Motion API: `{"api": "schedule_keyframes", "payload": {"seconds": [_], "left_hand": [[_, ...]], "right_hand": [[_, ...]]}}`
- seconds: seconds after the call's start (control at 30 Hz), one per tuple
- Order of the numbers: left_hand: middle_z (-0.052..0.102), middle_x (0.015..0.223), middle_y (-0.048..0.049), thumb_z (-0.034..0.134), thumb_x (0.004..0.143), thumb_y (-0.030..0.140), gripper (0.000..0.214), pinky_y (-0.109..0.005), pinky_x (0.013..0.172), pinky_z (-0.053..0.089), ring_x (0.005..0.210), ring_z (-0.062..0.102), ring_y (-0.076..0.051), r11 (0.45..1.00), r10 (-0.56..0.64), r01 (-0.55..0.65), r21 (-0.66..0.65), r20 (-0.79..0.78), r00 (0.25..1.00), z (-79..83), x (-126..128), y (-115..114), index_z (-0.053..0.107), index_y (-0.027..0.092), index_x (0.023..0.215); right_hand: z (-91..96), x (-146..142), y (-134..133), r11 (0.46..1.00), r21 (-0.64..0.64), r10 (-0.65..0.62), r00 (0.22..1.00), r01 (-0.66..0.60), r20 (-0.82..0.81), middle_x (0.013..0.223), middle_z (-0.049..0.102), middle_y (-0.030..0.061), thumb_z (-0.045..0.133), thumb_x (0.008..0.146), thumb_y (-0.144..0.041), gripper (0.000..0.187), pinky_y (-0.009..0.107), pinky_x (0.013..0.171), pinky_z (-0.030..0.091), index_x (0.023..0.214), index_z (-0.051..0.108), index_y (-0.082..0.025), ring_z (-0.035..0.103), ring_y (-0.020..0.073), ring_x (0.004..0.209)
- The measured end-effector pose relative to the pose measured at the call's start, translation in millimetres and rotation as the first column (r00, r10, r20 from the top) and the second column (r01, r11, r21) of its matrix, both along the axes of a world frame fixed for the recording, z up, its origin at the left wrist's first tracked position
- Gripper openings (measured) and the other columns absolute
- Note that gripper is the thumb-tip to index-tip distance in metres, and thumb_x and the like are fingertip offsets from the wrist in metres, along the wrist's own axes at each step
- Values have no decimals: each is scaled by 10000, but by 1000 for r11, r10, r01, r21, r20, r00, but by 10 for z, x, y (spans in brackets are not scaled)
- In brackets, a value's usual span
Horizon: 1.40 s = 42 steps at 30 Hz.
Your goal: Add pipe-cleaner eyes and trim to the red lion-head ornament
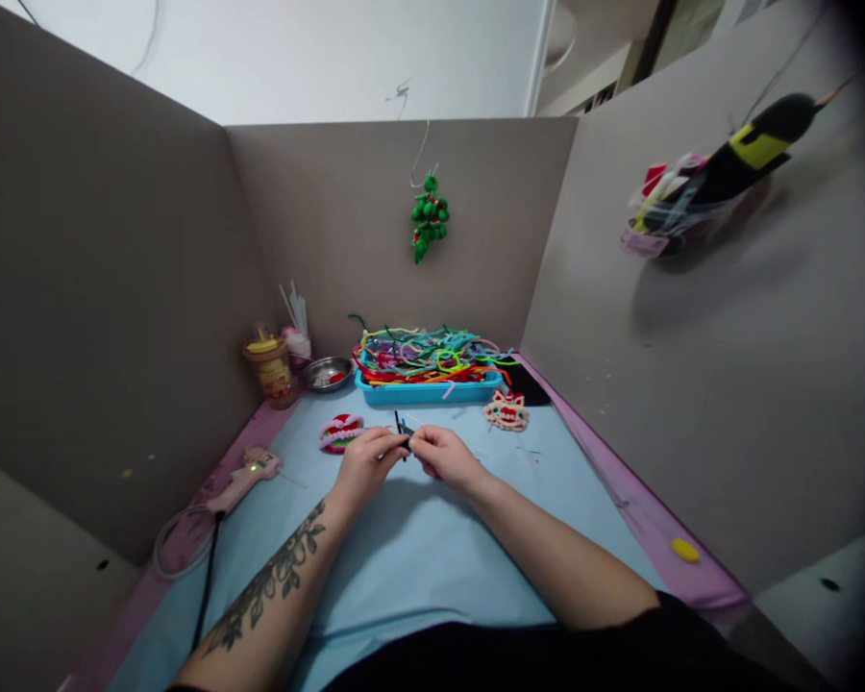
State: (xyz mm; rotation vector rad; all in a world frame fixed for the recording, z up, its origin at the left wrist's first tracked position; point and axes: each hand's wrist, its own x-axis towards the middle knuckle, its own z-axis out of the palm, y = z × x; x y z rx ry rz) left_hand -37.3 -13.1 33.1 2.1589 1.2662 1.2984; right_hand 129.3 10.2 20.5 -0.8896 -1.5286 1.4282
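Note:
My left hand and my right hand meet over the light blue mat, fingertips pinched together. Between them they hold a short dark pipe cleaner, one end sticking up above the fingers. A red, pink and green pipe-cleaner piece lies just left of my left hand. A cream and red pipe-cleaner figure lies to the right, beyond my right hand. Behind both sits a blue tray heaped with coloured pipe cleaners.
A pink glue gun with its dark cord lies at the left edge. A small metal bowl, a yellow-lidded jar and white sticks stand at the back left. Grey cardboard walls enclose the desk; a green ornament hangs on the back wall.

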Motion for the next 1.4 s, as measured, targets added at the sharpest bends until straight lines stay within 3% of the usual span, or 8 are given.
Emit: {"api": "schedule_keyframes", "payload": {"seconds": [0.27,0.5,0.67,0.87,1.1,1.23,1.4], "left_hand": [[644,933,-74,668,743,311,322,-277,663,456,690,544,-148,1000,7,-7,1,46,999,-38,15,11,677,245,1058],[653,865,-76,625,786,284,211,-296,727,453,776,573,-177,995,16,-17,94,11,1000,-70,11,6,705,237,975],[648,840,-75,608,798,281,191,-292,722,448,769,570,-179,997,17,-17,80,2,1000,-40,8,-6,709,231,953],[621,865,-76,559,835,244,229,-273,685,451,758,556,-160,993,-24,26,113,-22,999,-10,-8,18,671,204,1031],[597,889,-63,482,878,190,306,-276,705,478,804,565,-151,957,-120,140,253,-93,988,-29,-12,41,602,220,1158],[597,914,-62,524,864,223,336,-257,656,491,759,567,-137,960,-94,118,255,-106,990,-41,-14,37,573,227,1197],[611,897,-61,569,842,223,262,-241,626,488,735,570,-128,955,-48,74,288,-94,994,-74,-30,50,617,205,1098]], "right_hand": [[58,-24,-31,995,-70,-84,991,77,-104,384,389,-94,600,704,-461,305,195,361,205,639,473,-192,278,51,329],[13,-71,-55,996,-75,-56,989,46,-138,430,414,-83,631,685,-392,257,190,378,227,630,503,-176,315,48,366],[30,-97,-88,993,-111,-48,981,27,-187,456,420,-78,636,683,-394,265,191,378,228,625,503,-172,327,48,377],[73,-28,-54,986,-164,-34,983,4,-179,497,489,-52,640,682,-463,323,183,360,213,682,539,-156,352,39,365],[81,6,-38,993,-116,-2,990,-15,-142,408,424,-80,656,671,-376,255,184,351,194,622,523,-164,297,32,333],[89,-15,-53,991,-129,-63,991,47,-120,392,410,-83,627,674,-336,207,191,357,184,608,526,-168,278,36,333],[86,-61,-80,990,-121,-82,988,67,-130,403,413,-81,623,666,-321,191,195,369,190,604,524,-169,295,42,355]]}}
